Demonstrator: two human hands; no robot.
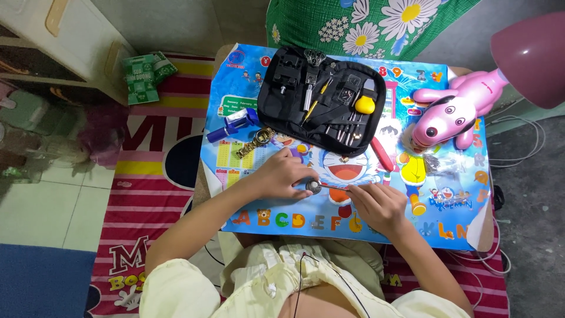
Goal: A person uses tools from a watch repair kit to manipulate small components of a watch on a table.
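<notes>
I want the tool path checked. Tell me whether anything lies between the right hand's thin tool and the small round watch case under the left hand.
Nothing visible does. The thin tool in the right hand runs straight to the watch case, which the left hand pins to the table mat.

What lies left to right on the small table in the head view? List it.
Blue cylindrical tool → gold metal watch bracelet → left hand → small round watch case → right hand → pink plastic dog-shaped lamp base.
</notes>
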